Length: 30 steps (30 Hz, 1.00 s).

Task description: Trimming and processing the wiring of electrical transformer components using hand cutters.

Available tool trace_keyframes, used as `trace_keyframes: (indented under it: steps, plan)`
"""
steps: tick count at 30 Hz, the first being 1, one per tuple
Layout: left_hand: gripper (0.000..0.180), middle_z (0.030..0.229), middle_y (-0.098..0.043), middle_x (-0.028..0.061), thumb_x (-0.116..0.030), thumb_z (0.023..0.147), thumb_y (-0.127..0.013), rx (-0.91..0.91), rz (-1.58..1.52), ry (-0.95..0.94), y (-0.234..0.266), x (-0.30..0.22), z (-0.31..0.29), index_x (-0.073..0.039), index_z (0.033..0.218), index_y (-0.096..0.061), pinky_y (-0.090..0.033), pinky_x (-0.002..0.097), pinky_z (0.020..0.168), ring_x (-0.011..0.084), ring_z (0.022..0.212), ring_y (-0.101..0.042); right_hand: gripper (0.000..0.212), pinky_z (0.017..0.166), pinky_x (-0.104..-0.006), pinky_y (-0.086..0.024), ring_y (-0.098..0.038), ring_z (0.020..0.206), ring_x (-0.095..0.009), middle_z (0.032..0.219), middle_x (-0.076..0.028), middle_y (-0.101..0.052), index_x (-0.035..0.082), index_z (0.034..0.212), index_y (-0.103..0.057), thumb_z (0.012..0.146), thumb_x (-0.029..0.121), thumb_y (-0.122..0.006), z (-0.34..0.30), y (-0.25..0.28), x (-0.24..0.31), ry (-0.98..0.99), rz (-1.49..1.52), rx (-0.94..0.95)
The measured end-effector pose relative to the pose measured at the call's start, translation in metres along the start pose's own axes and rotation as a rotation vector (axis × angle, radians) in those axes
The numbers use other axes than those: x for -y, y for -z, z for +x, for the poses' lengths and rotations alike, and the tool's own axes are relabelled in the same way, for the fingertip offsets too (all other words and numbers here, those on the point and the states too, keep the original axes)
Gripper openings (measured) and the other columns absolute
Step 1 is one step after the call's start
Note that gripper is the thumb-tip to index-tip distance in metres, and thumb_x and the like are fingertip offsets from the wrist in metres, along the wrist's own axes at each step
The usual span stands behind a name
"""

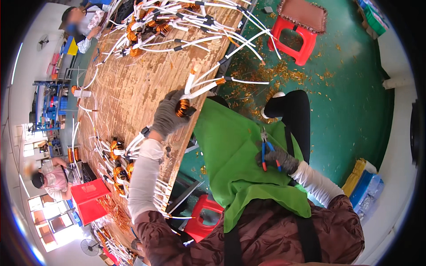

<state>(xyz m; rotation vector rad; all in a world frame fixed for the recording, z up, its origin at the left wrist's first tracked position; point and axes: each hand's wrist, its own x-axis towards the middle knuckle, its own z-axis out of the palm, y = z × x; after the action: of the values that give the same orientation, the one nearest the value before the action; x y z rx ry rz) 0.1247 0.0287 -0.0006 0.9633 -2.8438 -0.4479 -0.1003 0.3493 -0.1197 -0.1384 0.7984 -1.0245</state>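
My left hand (167, 117), in a grey glove, is closed around a copper-wound coil (182, 107) at the edge of the wooden table. White sleeved leads (191, 84) stick out from the coil, some with bare copper-coloured ends. A dark block sits against the coil's side. Over my green apron (239, 150), my gloved right hand (285, 160) is closed on a pair of pliers (265, 146). Their handles are blue and red, and the metal jaws point away from me, apart from the coil.
More coils with white leads (155, 29) lie in a heap at the table's far end, others (117, 162) beside my left arm. Red stools (295, 42) stand on the green floor, amid copper-coloured scraps (284, 73). A red bin (90, 199) and co-workers (55, 179) are at left.
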Motion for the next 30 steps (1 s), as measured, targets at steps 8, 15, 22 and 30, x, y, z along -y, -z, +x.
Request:
trace_keyframes:
  steps: [8,15,22,30]
  plan:
    - [0.048,0.096,-0.063,0.0059,-0.012,0.073,-0.068,0.637,-0.646,0.363,0.049,0.063,0.03,-0.001,0.118,-0.054,-0.047,0.0274,0.08,0.0131,0.088,-0.058,0.069,0.086,-0.0302,-0.045,-0.057,0.095,-0.019,0.104,-0.011,-0.057,0.002,0.135,-0.027,0.076,0.008,-0.062,0.004,-0.009,0.009,0.046,-0.228,0.064]
    - [0.036,0.095,-0.064,0.0117,-0.018,0.075,-0.068,0.362,0.13,0.219,0.075,0.067,0.029,-0.005,0.108,-0.06,-0.047,0.03,0.079,0.0205,0.087,-0.06,0.056,0.081,-0.0267,-0.044,-0.054,0.089,-0.013,0.096,-0.006,-0.057,0.005,0.132,-0.036,0.081,0.017,-0.059,0.013,-0.025,0.028,0.12,-0.555,0.055]
    - [0.024,0.098,-0.061,0.0174,-0.017,0.083,-0.055,-0.455,-0.332,-0.11,0.003,-0.014,0.061,-0.003,0.101,-0.059,-0.047,0.039,0.079,0.0339,0.089,-0.059,0.062,0.081,-0.0348,-0.044,-0.056,0.092,-0.026,0.098,-0.014,-0.056,0.005,0.126,-0.042,0.07,0.02,-0.065,0.048,-0.059,0.081,0.601,-1.041,-0.093]
    - [0.02,0.076,-0.062,0.007,-0.009,0.083,-0.056,0.083,-1.173,0.406,-0.033,-0.009,0.079,0.001,0.101,-0.059,-0.047,0.0271,0.059,0.0155,0.065,-0.058,0.065,0.083,-0.0423,-0.044,-0.053,0.094,-0.037,0.102,-0.02,-0.053,0.006,0.123,-0.045,0.062,0.019,-0.067,0.069,-0.085,0.139,0.683,-1.345,-0.373]
